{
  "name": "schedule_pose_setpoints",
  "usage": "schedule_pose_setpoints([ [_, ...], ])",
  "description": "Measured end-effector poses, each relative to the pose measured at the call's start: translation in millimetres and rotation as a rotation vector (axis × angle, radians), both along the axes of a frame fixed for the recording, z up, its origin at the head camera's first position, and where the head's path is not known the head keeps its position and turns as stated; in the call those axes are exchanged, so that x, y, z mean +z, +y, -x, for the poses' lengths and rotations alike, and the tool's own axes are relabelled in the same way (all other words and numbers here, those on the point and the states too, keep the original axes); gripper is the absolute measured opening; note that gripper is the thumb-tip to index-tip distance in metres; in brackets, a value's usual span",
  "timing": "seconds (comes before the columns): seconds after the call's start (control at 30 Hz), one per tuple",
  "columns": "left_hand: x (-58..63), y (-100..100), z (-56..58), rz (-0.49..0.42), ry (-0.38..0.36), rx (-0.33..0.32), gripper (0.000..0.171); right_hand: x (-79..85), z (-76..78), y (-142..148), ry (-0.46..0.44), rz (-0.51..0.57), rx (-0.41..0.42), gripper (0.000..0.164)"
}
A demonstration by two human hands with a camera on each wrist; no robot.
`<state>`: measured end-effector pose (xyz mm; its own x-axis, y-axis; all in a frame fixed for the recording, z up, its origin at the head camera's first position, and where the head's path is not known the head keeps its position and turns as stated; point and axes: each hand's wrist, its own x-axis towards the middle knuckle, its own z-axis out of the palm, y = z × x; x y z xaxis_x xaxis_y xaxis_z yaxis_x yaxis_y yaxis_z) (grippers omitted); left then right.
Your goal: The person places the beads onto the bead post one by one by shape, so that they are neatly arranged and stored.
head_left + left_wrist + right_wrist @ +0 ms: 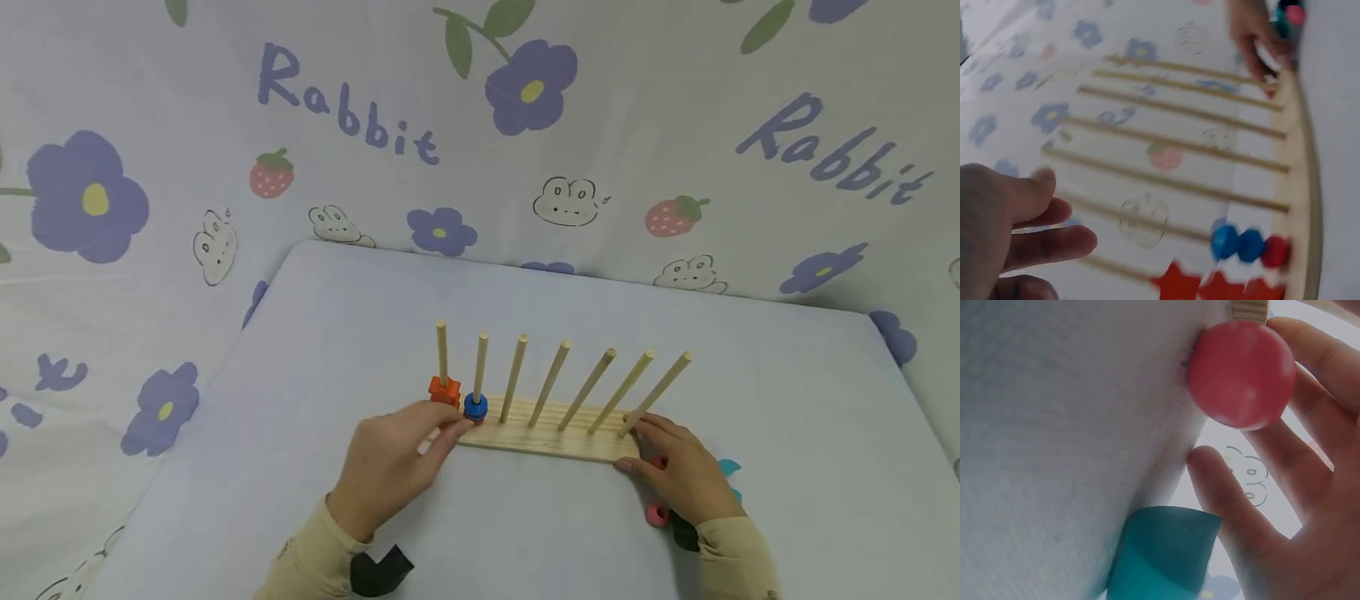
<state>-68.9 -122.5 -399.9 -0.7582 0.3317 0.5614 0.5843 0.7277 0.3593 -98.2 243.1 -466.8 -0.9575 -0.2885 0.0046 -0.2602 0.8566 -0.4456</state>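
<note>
While the peg rack [547,440] lies crosswise, pegs up, the left hand [393,462] and right hand [678,475] rest relaxed, fingers touching its ends.

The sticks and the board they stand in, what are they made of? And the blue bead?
The sticks and board look like pale bare wood: matte, with faint grain lines. The blue bead is probably painted wood, though its even, solid colour could also be plastic.

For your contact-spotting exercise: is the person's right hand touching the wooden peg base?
Touching. In the head view the right hand lies with its fingertips on the right end of the wooden peg base, with no gap visible between them.
</note>
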Motion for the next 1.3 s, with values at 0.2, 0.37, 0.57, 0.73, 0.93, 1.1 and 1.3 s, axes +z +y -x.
schedule_pose_setpoints([
  [0.2,-33.5,-44.6,20.0,-0.132,-0.277,0.063,0.057,0.6,4.0,-4.7,0.001,-0.002,0.005,0.055],
  [0.37,-79.4,-56.3,40.0,0.016,-0.516,0.043,0.071,-0.1,7.3,-11.5,0.011,0.011,0.020,0.049],
  [0.57,-96.2,-61.1,57.1,0.058,-0.547,-0.052,0.061,-3.1,7.0,-16.8,-0.011,0.005,0.023,0.048],
  [0.73,-98.0,-65.0,65.1,0.090,-0.595,-0.088,0.065,-3.9,3.1,-14.6,-0.048,-0.007,0.032,0.050],
  [0.93,-101.2,-66.5,71.1,0.115,-0.557,-0.108,0.062,13.6,-2.6,12.4,-0.071,-0.007,-0.007,0.058],
  [1.1,-106.5,-64.8,72.2,-0.008,-0.522,-0.072,0.067,25.6,-8.1,54.2,-0.145,-0.106,-0.133,0.053],
  [1.3,-111.9,-61.4,72.9,-0.103,-0.488,-0.111,0.072,21.2,-6.5,87.4,-0.335,-0.189,-0.200,0.053],
])
